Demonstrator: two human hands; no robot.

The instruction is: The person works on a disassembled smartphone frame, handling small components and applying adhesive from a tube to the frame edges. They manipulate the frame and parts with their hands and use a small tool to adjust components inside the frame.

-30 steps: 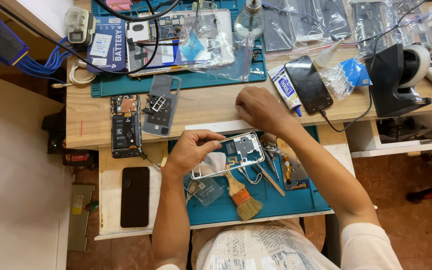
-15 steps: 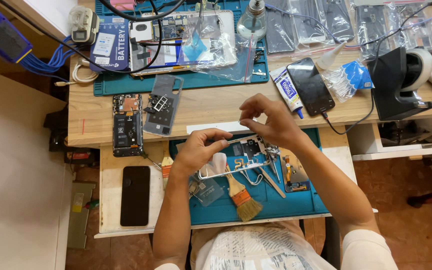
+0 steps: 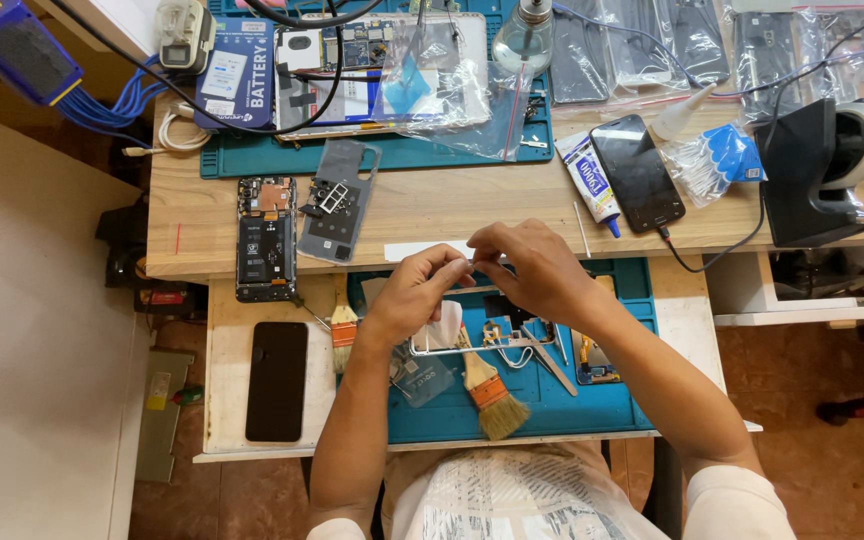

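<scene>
My left hand (image 3: 414,292) and my right hand (image 3: 537,268) meet fingertip to fingertip above the blue work mat (image 3: 572,405). Between them they pinch a small thin piece (image 3: 469,262) that is too small to identify. Just below the hands an opened phone frame (image 3: 482,338) lies on the mat. A white wad (image 3: 443,326) sits under my left palm. A brush with an orange band (image 3: 489,388) and metal tweezers (image 3: 549,362) lie beside the frame.
On the left of the pull-out shelf are a second brush (image 3: 343,326) and a black phone (image 3: 277,380). The wooden desk holds an opened phone (image 3: 265,238), a grey back cover (image 3: 337,202), a glue tube (image 3: 592,184), another black phone (image 3: 638,172), a black stand (image 3: 810,175) and a glass bottle (image 3: 524,38).
My left hand let go of the phone frame, which now lies on the mat. Both hands rose and came together, pinching the small piece.
</scene>
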